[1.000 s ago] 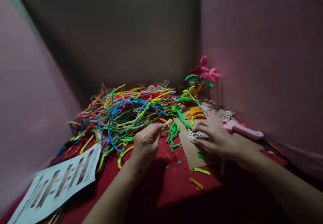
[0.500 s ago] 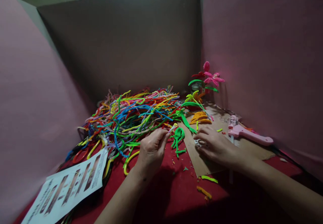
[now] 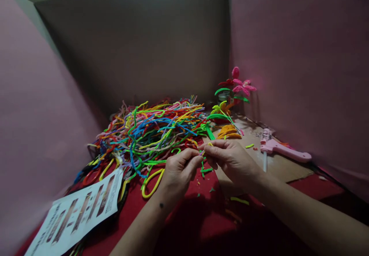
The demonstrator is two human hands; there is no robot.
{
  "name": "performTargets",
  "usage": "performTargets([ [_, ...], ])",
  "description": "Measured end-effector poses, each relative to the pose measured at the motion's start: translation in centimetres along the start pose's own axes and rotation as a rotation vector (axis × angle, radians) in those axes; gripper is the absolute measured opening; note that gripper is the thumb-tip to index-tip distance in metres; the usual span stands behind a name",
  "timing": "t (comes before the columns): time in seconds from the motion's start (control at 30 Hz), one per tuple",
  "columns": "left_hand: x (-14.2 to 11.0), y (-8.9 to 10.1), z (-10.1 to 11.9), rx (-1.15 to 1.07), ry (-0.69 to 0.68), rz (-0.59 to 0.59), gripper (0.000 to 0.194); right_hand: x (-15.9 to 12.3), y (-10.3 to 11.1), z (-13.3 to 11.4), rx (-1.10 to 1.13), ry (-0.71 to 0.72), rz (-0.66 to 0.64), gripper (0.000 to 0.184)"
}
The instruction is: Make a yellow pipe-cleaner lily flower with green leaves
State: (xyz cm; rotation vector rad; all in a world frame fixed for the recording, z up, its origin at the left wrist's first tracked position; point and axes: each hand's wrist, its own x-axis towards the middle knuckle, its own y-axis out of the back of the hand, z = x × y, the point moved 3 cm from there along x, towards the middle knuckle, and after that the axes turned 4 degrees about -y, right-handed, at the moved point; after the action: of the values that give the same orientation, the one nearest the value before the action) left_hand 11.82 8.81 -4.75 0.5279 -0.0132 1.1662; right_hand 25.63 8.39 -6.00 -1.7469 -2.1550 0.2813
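Observation:
Both my hands meet in front of the pipe cleaner pile [image 3: 161, 133]. My left hand [image 3: 180, 171] is closed in a pinch on a small purple-and-yellow bundle of pipe cleaner pieces [image 3: 202, 153]. From the right, my right hand [image 3: 233, 162] has its thumb and fingertips pressed together at the same bundle. A yellow tip [image 3: 210, 144] pokes out above its fingers. Much of the bundle is hidden by the fingers. Short green pipe cleaner pieces [image 3: 206, 170] lie just below the hands.
Right of the hands, a pink glue gun [image 3: 285, 150] rests on a cardboard sheet [image 3: 284, 170]. Orange petal shapes [image 3: 228, 131] and pipe cleaner flowers [image 3: 244, 87] are behind. A printed sheet [image 3: 83, 213] and yellow-handled scissors [image 3: 152, 183] lie left on the red cloth [image 3: 196, 217].
My right hand has left the white ringed object on the cardboard and moved up and left to the bundle. My left hand still grips the bundle, turned slightly to the right.

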Motion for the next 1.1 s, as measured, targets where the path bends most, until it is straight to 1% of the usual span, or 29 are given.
performTargets([
  [0.1,-0.1,0.0,0.2,-0.009,-0.007,-0.029,0.019,-0.1,0.2,-0.1,-0.008,-0.013,-0.016,0.021],
  [0.23,-0.1,-0.2,0.2,-0.058,-0.06,-0.049,0.02,0.1,0.5,0.5,0.061,-0.117,-0.001,0.016],
  [0.3,-0.1,-0.2,0.1,-0.073,-0.069,-0.056,0.02,0.1,0.6,0.6,0.05,-0.131,-0.001,0.017],
  [0.47,-0.1,-0.3,0.1,-0.073,-0.061,-0.074,0.018,-0.3,0.7,-0.1,-0.184,-0.014,0.028,0.027],
  [0.57,0.0,-0.4,0.1,-0.052,-0.026,-0.068,0.018,-0.5,0.7,-0.4,-0.239,0.013,0.041,0.029],
  [0.63,0.0,-0.4,0.1,-0.042,-0.004,-0.078,0.018,-0.4,0.8,-0.3,-0.207,0.002,0.032,0.029],
  [0.77,0.0,-0.4,0.2,-0.029,0.018,-0.077,0.018,-0.1,0.8,0.3,-0.079,-0.082,0.022,0.022],
  [0.93,0.0,-0.2,0.2,0.07,0.008,-0.066,0.017,0.0,0.8,0.9,0.108,-0.181,0.021,0.015],
  [1.0,0.0,0.0,0.3,0.106,-0.006,-0.066,0.016,-0.1,0.8,1.0,0.111,-0.189,0.025,0.016],
  [1.1,0.2,0.1,0.3,0.115,-0.019,-0.06,0.016,-0.1,0.9,1.0,0.053,-0.164,0.02,0.017],
])
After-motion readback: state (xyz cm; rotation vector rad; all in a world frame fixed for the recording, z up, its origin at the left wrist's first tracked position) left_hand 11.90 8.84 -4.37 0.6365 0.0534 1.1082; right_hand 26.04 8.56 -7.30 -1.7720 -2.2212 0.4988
